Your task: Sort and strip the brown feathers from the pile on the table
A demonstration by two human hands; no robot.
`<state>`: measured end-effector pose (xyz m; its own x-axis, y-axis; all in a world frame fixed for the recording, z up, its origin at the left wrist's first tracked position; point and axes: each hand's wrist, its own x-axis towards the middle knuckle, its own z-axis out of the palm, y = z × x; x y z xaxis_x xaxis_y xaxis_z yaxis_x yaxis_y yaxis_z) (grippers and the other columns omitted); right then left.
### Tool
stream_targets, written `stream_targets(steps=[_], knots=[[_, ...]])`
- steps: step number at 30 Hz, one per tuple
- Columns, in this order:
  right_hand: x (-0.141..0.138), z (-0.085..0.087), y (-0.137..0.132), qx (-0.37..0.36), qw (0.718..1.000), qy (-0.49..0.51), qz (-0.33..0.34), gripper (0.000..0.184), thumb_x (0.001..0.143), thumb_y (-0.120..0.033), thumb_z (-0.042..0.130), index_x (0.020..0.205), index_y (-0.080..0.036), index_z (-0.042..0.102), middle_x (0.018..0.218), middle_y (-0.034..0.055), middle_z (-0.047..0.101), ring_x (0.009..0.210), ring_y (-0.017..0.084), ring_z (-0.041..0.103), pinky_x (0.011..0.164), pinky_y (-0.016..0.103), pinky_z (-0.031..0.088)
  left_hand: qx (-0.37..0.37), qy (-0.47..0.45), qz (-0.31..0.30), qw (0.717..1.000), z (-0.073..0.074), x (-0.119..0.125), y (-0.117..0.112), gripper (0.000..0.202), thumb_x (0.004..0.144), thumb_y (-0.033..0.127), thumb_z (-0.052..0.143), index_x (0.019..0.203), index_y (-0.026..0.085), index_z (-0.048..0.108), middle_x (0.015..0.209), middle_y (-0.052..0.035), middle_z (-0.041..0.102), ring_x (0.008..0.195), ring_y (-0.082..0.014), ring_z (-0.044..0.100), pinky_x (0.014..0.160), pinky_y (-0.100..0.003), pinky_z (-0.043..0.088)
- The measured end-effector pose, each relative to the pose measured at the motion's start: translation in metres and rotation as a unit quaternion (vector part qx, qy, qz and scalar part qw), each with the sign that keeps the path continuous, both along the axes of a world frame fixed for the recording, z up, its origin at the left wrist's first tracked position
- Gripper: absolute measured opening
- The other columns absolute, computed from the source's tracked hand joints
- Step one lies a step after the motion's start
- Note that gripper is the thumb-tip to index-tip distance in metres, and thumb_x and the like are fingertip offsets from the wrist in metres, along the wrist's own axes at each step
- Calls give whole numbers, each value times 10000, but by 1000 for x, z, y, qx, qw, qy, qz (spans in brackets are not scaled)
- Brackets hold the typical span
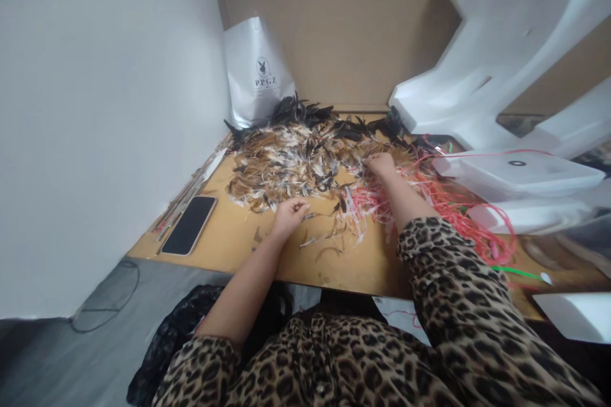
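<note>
A wide pile of brown, white and black feathers (281,159) covers the back half of the wooden table. My left hand (290,215) is closed in a pinch just in front of the pile; what its fingertips hold, if anything, is too small to make out. Farther right, my right hand (380,164) reaches into the pile with thumb and fingers pinched together on a feather at its edge. Beneath my right forearm lies a tangle of red and pink strings (370,202). A few loose feathers (329,238) are scattered between my hands, near the table's front.
A phone (189,225) lies at the left, by thin sticks (184,200) along the wall. Behind the feathers stands a silver-white bag (258,70). White moulded pieces (520,172) crowd the right side, with a green strip (520,272) in front. A cable (109,311) hangs at lower left.
</note>
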<state>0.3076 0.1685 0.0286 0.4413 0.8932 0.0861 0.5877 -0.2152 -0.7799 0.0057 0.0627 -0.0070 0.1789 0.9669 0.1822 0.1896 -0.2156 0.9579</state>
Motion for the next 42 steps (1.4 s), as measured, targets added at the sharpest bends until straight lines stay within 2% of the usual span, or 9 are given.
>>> stream_targets(steps=[3, 8, 14, 18, 22, 27, 30, 36, 42], knots=[[3, 2, 1, -27, 996, -85, -28, 199, 619, -335, 639, 586, -144, 592, 497, 22, 550, 512, 121, 482, 518, 237, 360, -5, 3, 4, 1000, 0, -1, 0, 200, 695, 341, 593, 727, 151, 647, 627, -5, 588, 540, -92, 476, 511, -199, 365], [-12, 14, -17, 6, 979, -193, -66, 260, 697, -354, 568, 868, -159, 592, 808, 96, 650, 722, 188, 560, 653, 279, 407, 7, 24, 4, 1000, 4, 0, -2, 198, 709, 337, 579, 732, 154, 650, 621, -5, 587, 539, -93, 474, 516, -199, 369], [-32, 21, -38, 76, 953, -289, 40, 289, 808, -291, 419, 1042, -166, 536, 986, 117, 598, 888, 225, 552, 757, 312, 402, 19, 52, 3, 998, 8, 0, -3, 201, 731, 334, 558, 719, 151, 639, 614, -3, 579, 537, -93, 469, 518, -204, 365], [-31, 20, -31, 24, 941, -332, 59, 321, 821, -305, 413, 1055, -163, 581, 1069, 138, 555, 909, 234, 557, 751, 314, 409, 26, 35, 8, 999, 6, 0, -2, 192, 725, 330, 566, 723, 154, 640, 613, 0, 580, 539, -93, 478, 520, -201, 368], [-28, 15, -20, -46, 936, -344, 58, 324, 810, -317, 437, 1021, -157, 622, 1069, 145, 553, 892, 234, 575, 736, 312, 422, 19, 22, 13, 999, 5, 0, -3, 187, 719, 331, 573, 708, 156, 641, 585, 6, 574, 517, -92, 475, 507, -201, 367], [-29, 18, -22, -41, 937, -343, 58, 335, 805, -330, 453, 1054, -177, 618, 1077, 135, 551, 899, 226, 578, 740, 309, 429, 19, 6, 18, 1000, 7, -1, -3, 181, 715, 330, 585, 729, 161, 648, 616, -2, 598, 536, -94, 506, 519, -205, 392], [-29, 25, -27, -17, 940, -333, 68, 329, 801, -328, 466, 1059, -186, 613, 1068, 125, 561, 904, 221, 570, 755, 308, 424, -2, -46, 31, 998, 14, -1, -4, 195, 701, 339, 607, 748, 154, 646, 595, -3, 600, 529, -96, 529, 530, -209, 418], [-29, 45, -39, 57, 945, -316, 64, 334, 817, -318, 439, 1069, -158, 588, 1036, 133, 583, 947, 250, 531, 808, 352, 399, -19, -132, 128, 983, 31, -8, -2, 273, 694, 409, 624, 716, 137, 631, 631, -19, 623, 446, -62, 486, 443, -187, 378], [-49, 64, -59, 187, 945, -259, 69, 332, 820, -293, 415, 1065, -144, 583, 1041, 127, 579, 927, 222, 532, 841, 329, 392, -5, -200, 194, 960, 29, -19, 7, 352, 740, 484, 558, 734, 137, 614, 581, -8, 596, 389, -40, 419, 377, -170, 301]])
